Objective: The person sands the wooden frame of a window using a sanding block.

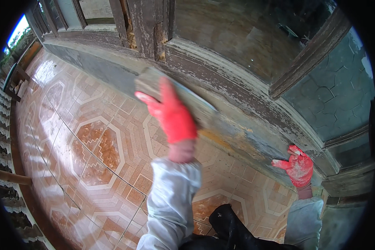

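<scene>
My left hand (176,116), in a red glove, grips a wide plastering blade (191,104) with a bright straight edge along its upper side. Fingers lie spread over its grey-brown face; motion smears it, and no handle shows. The blade lies along the low wall (112,75) beneath the window frames, seemingly touching it. Further right, my right hand (300,168) wears a whitened red glove close to the same wall. Its thumb sticks out to the left while the other fingers bend loosely. Nothing shows in it, and whether it touches the wall I cannot tell.
Weathered brown window frames (225,77) with flaking paint run above the wall. Patterned tiles cover the floor (133,166), with wet-looking shine at left. A balustrade (2,133) lines the left side. Black footwear or dark clothing (225,225) shows at the bottom.
</scene>
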`<state>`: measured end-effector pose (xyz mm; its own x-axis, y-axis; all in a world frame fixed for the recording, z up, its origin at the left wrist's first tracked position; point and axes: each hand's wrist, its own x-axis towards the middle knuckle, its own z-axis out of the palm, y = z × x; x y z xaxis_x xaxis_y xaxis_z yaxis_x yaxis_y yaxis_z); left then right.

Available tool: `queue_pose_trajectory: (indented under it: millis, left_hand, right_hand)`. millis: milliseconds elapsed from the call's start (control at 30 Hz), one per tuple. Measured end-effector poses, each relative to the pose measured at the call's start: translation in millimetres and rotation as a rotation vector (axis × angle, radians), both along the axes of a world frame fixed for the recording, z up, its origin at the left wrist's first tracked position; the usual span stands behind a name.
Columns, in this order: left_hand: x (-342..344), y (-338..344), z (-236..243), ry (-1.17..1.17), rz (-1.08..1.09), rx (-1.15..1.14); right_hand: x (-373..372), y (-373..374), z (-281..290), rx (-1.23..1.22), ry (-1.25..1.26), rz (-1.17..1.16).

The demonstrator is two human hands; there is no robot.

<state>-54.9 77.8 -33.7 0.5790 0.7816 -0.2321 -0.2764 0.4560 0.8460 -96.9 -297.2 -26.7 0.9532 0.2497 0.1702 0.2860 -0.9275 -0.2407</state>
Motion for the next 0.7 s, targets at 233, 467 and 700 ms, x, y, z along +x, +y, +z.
queue_pose_trajectory:
  millis: [233, 467, 700]
  left_hand:
    - [-19.6, -63.3, 10.3, 0.104, 0.016, 0.324]
    - [16.3, 53.8, -21.8, -0.094, 0.058, -0.024]
    - [-10.9, -53.7, -32.3, 0.126, 0.054, 0.304]
  right_hand:
    - [-1.9, 21.4, 9.0, -0.08, 0.026, -0.016]
    - [2.3, 5.4, -0.2, -0.062, -0.095, 0.073]
    - [-2.3, 13.8, 10.2, -0.045, 0.007, 0.005]
